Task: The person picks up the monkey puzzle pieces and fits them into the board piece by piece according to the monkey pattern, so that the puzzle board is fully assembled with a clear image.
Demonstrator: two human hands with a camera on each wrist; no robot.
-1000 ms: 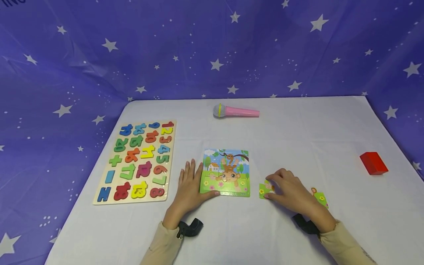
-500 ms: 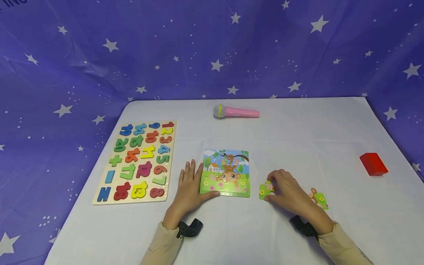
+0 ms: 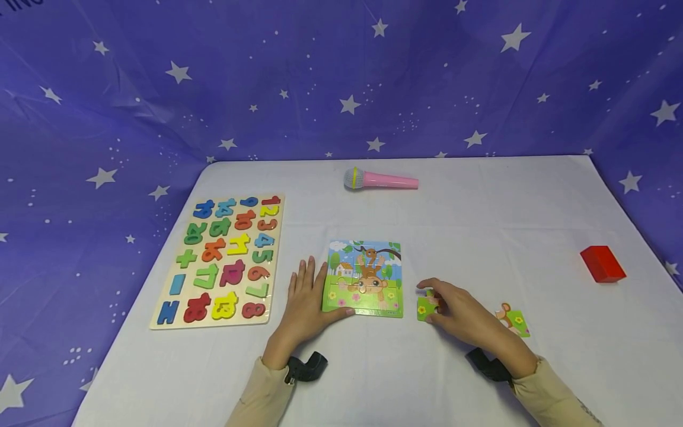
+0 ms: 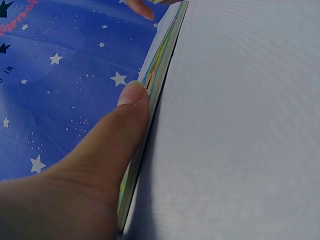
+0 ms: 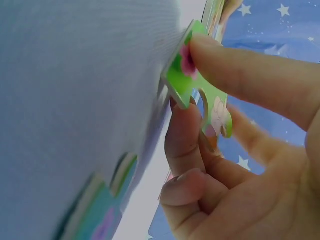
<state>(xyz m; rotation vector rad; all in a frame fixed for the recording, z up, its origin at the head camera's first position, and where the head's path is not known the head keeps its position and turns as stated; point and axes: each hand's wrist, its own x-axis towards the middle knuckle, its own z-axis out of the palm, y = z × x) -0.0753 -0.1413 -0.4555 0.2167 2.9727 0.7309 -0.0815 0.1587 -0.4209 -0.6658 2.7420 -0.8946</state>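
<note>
My left hand (image 3: 305, 305) lies spread beside the monkey jigsaw puzzle (image 3: 368, 255), its fingers along the left side. In the left wrist view the thumb (image 4: 132, 120) presses against the near edge of the puzzle board (image 4: 162, 65). To the right of the board, my right hand (image 3: 461, 311) pinches a green puzzle piece (image 3: 424, 308) printed with flowers. Its thumb lies on the printed face in the right wrist view, with fingers behind the tilted piece (image 5: 180, 75). Another puzzle piece (image 3: 516, 320), showing a monkey's ear and a yellow flower, lies just right of this hand.
A wooden number board (image 3: 224, 261) full of coloured numerals lies on the left. Toward the back of the white table (image 3: 480, 207) rests a pink toy microphone (image 3: 386, 180). A red block (image 3: 603, 264) sits at far right, and starry blue cloth (image 3: 299, 71) hangs behind.
My right hand has shifted slightly left and its index finger has straightened away from the held piece. More of the loose piece beside it shows. The left hand stays put.
</note>
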